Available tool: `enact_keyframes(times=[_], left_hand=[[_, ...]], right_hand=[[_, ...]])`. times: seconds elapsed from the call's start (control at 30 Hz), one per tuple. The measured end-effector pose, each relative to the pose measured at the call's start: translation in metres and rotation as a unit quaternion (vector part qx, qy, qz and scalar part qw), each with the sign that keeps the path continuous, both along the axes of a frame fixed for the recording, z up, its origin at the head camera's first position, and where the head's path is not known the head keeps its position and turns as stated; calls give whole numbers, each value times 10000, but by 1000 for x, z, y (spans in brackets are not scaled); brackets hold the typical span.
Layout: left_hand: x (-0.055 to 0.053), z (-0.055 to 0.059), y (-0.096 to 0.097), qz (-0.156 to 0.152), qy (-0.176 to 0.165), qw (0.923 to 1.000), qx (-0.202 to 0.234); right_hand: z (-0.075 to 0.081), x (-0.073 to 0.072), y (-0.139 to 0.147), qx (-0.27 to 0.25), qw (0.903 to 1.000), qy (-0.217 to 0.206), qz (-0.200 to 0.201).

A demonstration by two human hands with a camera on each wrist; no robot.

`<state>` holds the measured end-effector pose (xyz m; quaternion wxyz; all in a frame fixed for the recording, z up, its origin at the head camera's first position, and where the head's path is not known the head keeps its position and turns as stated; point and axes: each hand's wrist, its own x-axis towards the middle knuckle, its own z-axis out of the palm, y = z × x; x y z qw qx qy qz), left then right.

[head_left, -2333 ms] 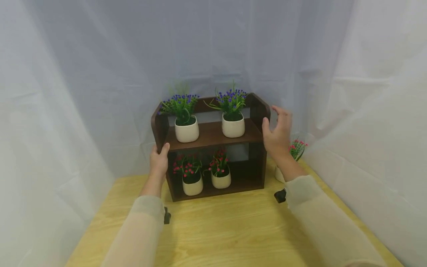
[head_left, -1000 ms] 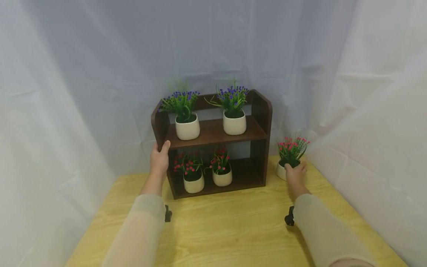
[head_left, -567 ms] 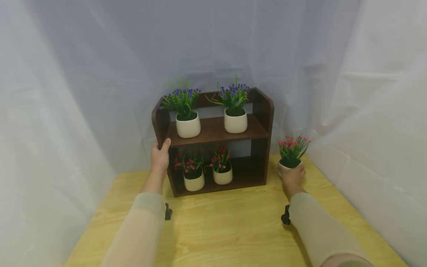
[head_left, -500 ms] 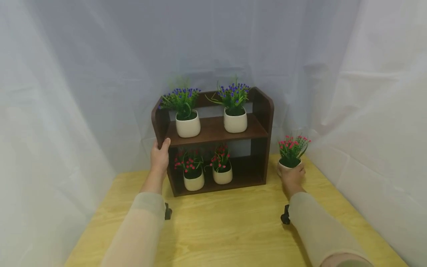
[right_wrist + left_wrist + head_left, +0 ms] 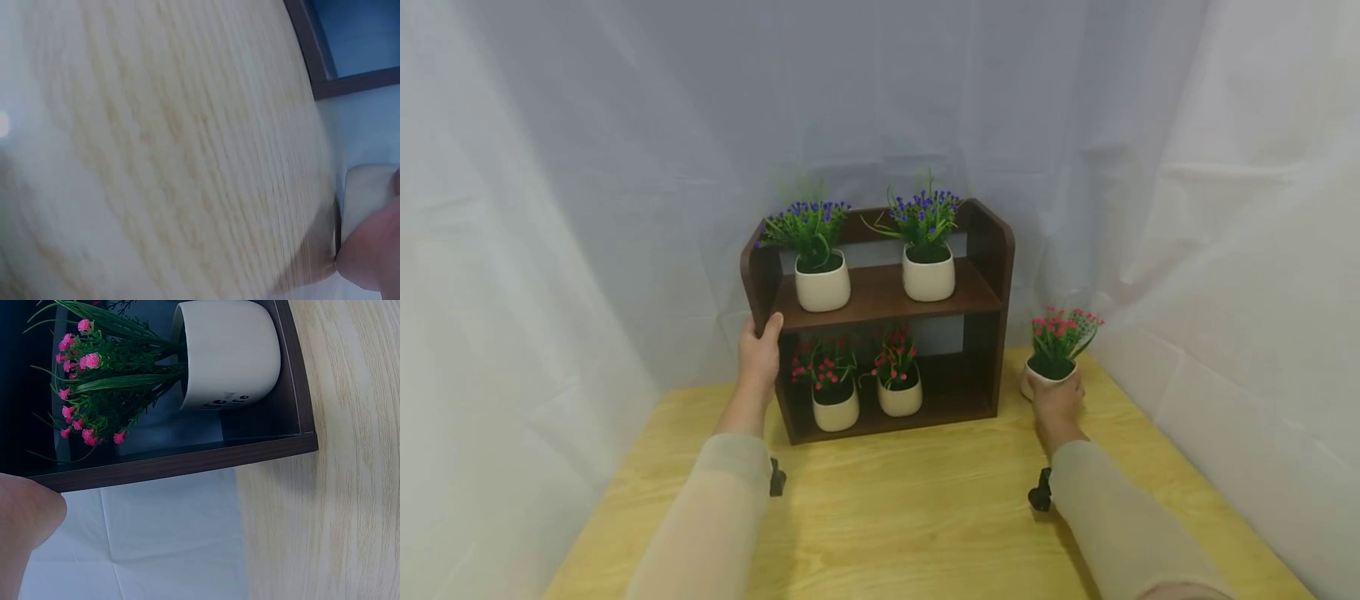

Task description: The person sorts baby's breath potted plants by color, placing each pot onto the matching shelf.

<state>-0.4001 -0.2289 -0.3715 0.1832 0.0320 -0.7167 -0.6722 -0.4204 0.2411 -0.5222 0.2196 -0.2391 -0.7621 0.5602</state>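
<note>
A dark brown two-tier shelf (image 5: 887,293) stands on the table. My left hand (image 5: 758,362) grips its left side panel, thumb on the front edge. To the right of the shelf, my right hand (image 5: 1060,402) holds a white pot (image 5: 1028,385) of pink artificial flowers (image 5: 1063,327), its fingers wrapped around the lower front; the plant leans slightly right. In the right wrist view, part of that pot (image 5: 365,190) shows beside the hand. Two pots with purple flowers, left (image 5: 822,287) and right (image 5: 928,277), sit on the upper tier.
Two pink-flowered pots, left (image 5: 837,410) and right (image 5: 901,397), stand on the lower tier, toward its left. The wooden table (image 5: 895,517) extends in front. White curtains (image 5: 880,100) hang behind and on both sides.
My right hand has come down from beside the shelf's upper right side and taken hold of the pot on the table, which now tips slightly right. The left hand has kept its grip.
</note>
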Motion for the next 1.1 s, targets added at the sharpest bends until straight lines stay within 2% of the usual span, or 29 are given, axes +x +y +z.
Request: enact_keyframes(times=[0.3, 0.47, 0.63, 0.83, 0.97, 1.1], left_hand=[[0, -2, -1, -38, -32, 10000, -29], [0, -2, -1, -4, 18, 10000, -11], [-1, 0, -3, -60, -16, 10000, 49], [1, -1, -1, -59, 52, 10000, 5], [1, -1, 0, -44, 40, 10000, 19], [0, -1, 0, -14, -6, 10000, 19]], right_hand=[[7, 8, -10, -201, 9971, 718, -145], [18, 17, -18, -658, 9916, 1105, -111], [34, 30, -29, -1052, 9835, 1471, -69], [50, 50, -44, -1220, 9750, 1854, 94], [58, 68, -54, -1229, 9743, 1876, 228], [58, 81, -59, -1099, 9749, 1905, 357]])
